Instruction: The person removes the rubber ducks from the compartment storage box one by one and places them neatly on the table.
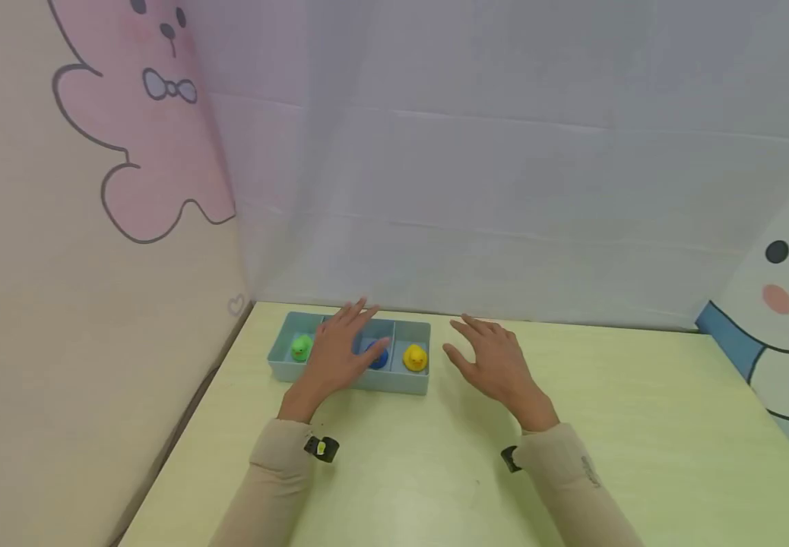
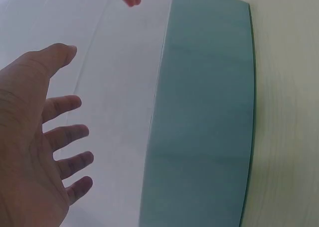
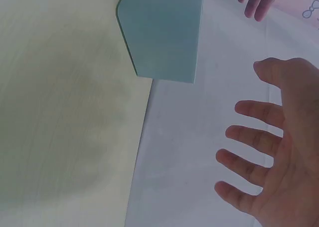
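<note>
A blue-grey divided tray (image 1: 394, 382) lies near the back of the table. In the head view a green rubber duck (image 1: 301, 348) sits in its left compartment, a dark blue duck (image 1: 377, 355) in a middle one and a yellow duck (image 1: 415, 357) in the right one. My left hand (image 1: 337, 355) hovers above the tray with fingers spread, holding nothing and covering part of the middle. To the right of the tray hangs my right hand (image 1: 497, 363), fingers apart and holding nothing. In the left wrist view the tray's side wall (image 2: 202, 112) stands beyond the hand.
The pale yellow table (image 1: 641, 441) reaches up to a white cloth wall (image 1: 476, 213) behind the tray. A printed cloth (image 1: 93, 304) rises along the left side, another (image 1: 787, 334) at the right. Both wrists wear dark straps (image 1: 322, 448).
</note>
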A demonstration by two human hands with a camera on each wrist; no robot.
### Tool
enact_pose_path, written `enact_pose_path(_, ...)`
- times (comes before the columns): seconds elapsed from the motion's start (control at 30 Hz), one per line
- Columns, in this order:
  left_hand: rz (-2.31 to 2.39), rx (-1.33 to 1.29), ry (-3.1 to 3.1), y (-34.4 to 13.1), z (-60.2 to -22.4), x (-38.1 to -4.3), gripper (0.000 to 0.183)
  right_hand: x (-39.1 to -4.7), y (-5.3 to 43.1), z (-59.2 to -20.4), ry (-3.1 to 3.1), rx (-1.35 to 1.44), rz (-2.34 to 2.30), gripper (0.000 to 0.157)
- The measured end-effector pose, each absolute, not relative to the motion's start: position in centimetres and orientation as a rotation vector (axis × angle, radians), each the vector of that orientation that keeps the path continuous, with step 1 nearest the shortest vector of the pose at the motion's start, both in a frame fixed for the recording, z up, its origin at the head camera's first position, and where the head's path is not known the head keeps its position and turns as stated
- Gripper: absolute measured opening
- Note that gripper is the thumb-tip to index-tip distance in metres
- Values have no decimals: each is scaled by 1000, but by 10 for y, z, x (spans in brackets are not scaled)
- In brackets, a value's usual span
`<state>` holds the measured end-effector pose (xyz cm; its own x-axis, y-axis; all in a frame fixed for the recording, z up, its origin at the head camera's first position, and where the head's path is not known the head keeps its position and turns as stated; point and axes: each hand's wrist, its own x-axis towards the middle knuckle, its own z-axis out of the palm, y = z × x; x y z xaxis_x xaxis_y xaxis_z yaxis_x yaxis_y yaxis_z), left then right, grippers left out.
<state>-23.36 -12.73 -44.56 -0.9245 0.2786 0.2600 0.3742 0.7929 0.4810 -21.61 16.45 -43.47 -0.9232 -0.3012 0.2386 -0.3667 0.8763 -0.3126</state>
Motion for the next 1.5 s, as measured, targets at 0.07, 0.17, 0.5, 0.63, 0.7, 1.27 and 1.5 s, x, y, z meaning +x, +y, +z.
enact_pose_path(0.07, -826, -500, -2795, -138, -448, -233, 70, -217, 160, -435, -2848, 551, 528, 55)
enact_pose_path(0.17, -829, -498, -2783, -155, -453, -231, 72, -219, 153, -436, -2828, 598, 521, 49)
enact_pose_path(0.5, -872, -448, -2743, -205, -471, -229, 72, -226, 132, -437, -2838, 711, 576, 38)
enact_pose_path(0.63, -876, -419, -2724, -219, -476, -229, 72, -229, 128, -438, -2858, 735, 584, 36)
enact_pose_path(0.7, -862, -415, -2722, -226, -478, -230, 72, -231, 126, -439, -2873, 739, 579, 36)
enact_pose_path(1.27, -992, -223, -2823, -255, -510, -245, 100, -249, 107, -448, -3076, 670, 579, 31)
enact_pose_path(1.5, -1087, -80, -2917, -260, -516, -246, 116, -253, 98, -444, -3134, 660, 517, 26)
